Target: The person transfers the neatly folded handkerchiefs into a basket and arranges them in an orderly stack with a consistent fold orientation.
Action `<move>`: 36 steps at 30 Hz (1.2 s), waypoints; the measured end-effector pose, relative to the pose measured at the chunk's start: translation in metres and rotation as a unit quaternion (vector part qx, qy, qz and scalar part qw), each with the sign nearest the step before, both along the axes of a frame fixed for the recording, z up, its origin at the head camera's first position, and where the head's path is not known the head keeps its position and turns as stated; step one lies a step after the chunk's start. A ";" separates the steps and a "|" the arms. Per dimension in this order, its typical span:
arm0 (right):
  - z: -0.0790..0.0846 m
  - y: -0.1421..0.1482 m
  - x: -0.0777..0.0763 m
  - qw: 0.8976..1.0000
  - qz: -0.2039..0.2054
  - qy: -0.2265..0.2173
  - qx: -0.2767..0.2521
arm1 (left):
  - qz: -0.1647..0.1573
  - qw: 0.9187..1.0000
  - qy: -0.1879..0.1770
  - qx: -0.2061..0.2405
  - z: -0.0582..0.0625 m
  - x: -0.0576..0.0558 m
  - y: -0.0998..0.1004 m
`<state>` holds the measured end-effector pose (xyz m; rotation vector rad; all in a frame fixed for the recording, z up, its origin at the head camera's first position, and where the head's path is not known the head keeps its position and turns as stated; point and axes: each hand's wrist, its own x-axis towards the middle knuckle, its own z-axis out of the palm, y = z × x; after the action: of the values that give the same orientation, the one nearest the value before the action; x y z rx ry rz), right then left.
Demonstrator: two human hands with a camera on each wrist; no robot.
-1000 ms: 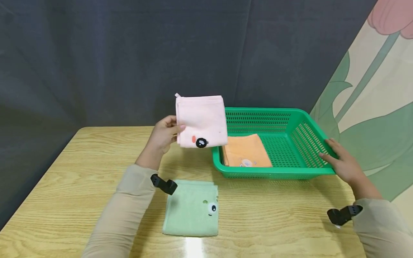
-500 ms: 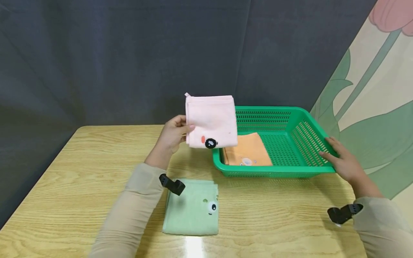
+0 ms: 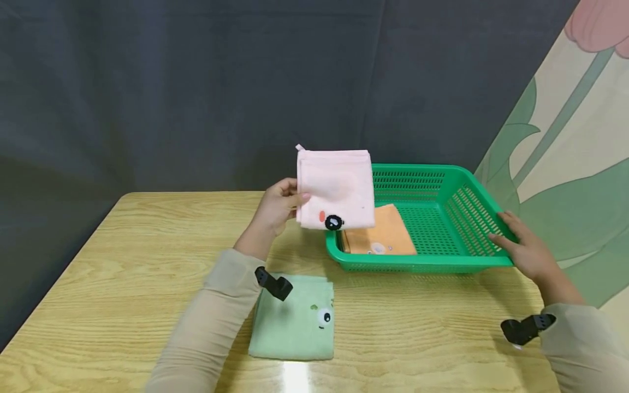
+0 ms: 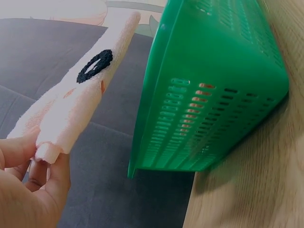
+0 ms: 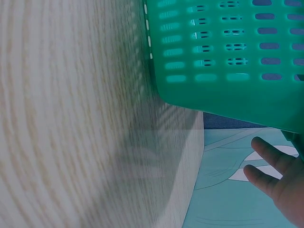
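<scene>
My left hand (image 3: 277,210) pinches the left edge of a folded pink towel (image 3: 339,180), thumb in front and fingers behind. The towel is held up, partly in front of the left end of a green plastic basket (image 3: 403,261); a black embroidered eye shows near its lower edge. In the left wrist view the pink towel (image 4: 80,104) appears edge-on beside the basket wall. At the basket's right end, my right hand (image 3: 528,254) grips the rim, thumb over the inside; two straight fingers (image 5: 268,154) show outside the wall in the right wrist view.
Inside the basket, at its left, lies a folded orange towel (image 3: 385,232), partly covered by the pink one. A folded green towel (image 3: 300,327) lies on the wooden table (image 3: 123,273), below the left wrist. A dark curtain (image 3: 196,98) hangs behind.
My left hand has carried the pink towel to the right, further over the basket's left end. The right hand, the basket and the other towels have stayed in place.
</scene>
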<state>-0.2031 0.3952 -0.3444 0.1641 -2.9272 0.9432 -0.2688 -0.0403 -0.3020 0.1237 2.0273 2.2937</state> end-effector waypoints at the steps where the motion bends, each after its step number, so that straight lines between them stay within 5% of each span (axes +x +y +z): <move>1: 0.000 0.000 0.000 1.000 0.000 0.000 0.001 | -0.002 1.000 -0.001 0.002 -0.001 0.000 0.001; 36: -0.002 0.002 -0.003 1.000 -0.001 0.002 -0.002 | -0.044 0.999 -0.002 0.015 -0.011 0.002 0.045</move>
<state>-0.2059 0.3972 -0.3460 0.1627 -2.9210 0.9461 -0.2666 0.0044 -0.3134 0.2062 1.9443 2.2711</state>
